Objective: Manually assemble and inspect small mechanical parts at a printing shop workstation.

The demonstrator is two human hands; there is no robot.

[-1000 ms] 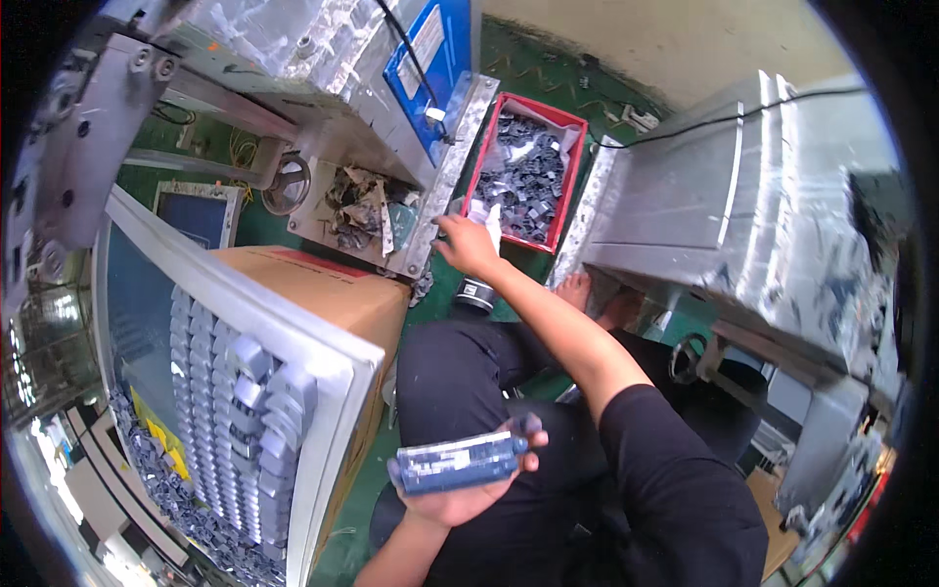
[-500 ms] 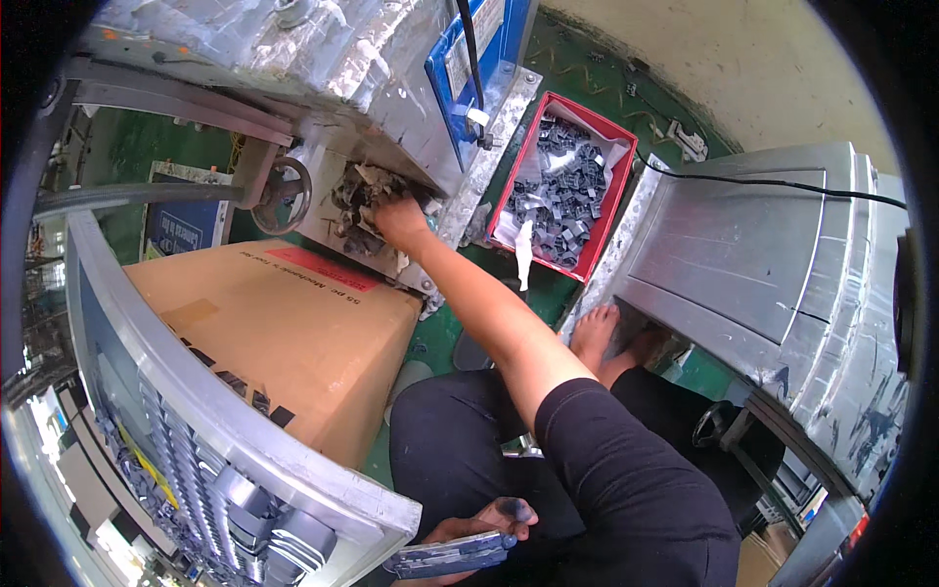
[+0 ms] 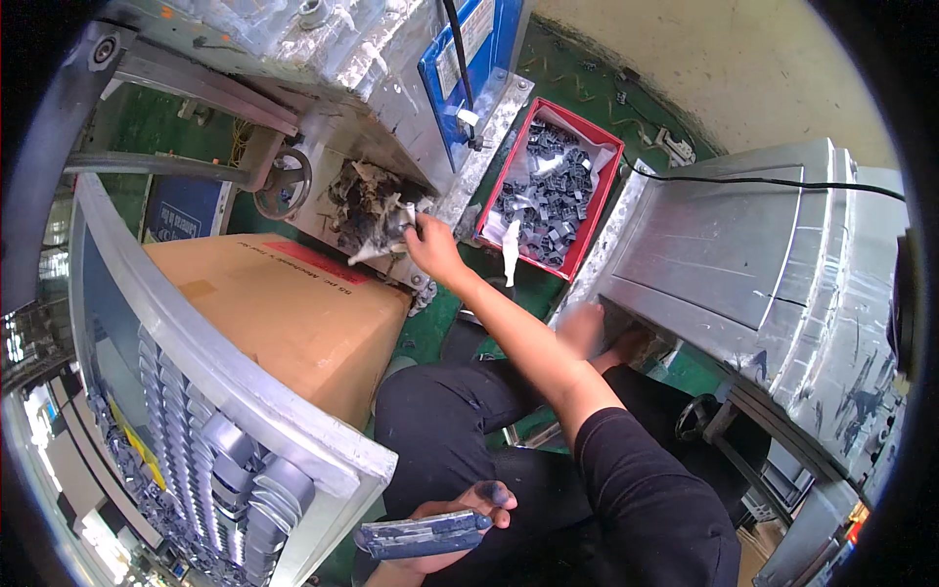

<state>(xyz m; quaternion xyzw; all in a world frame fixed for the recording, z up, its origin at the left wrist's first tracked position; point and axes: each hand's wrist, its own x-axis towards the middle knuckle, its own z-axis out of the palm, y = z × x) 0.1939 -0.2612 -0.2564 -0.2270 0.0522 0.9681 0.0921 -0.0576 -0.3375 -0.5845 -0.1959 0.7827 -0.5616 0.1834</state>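
My right hand (image 3: 432,248) is closed on a dirty grey-white rag (image 3: 380,247), lifting it at the edge of a heap of soiled rags (image 3: 364,194). That heap fills a low recess under the paint-smeared metal machine (image 3: 391,108). Down by my lap, my left hand (image 3: 474,507) grips a long, narrow, dark grey bar (image 3: 423,533) with pale smears along its side; its exact kind does not show. The left thumb and fingertips are stained dark.
A red bin (image 3: 608,186) of small dark parts stands right of the machine. A large cardboard box (image 3: 284,323) sits at left, behind a metal-framed tray (image 3: 362,460) of grey curved parts. A grey metal cabinet (image 3: 704,235) is at right. A handwheel (image 3: 284,184) sticks out near the rags.
My right hand has drawn back from the rag heap toward me, bringing a rag out with it. My left hand, still gripping the bar, has risen slightly.
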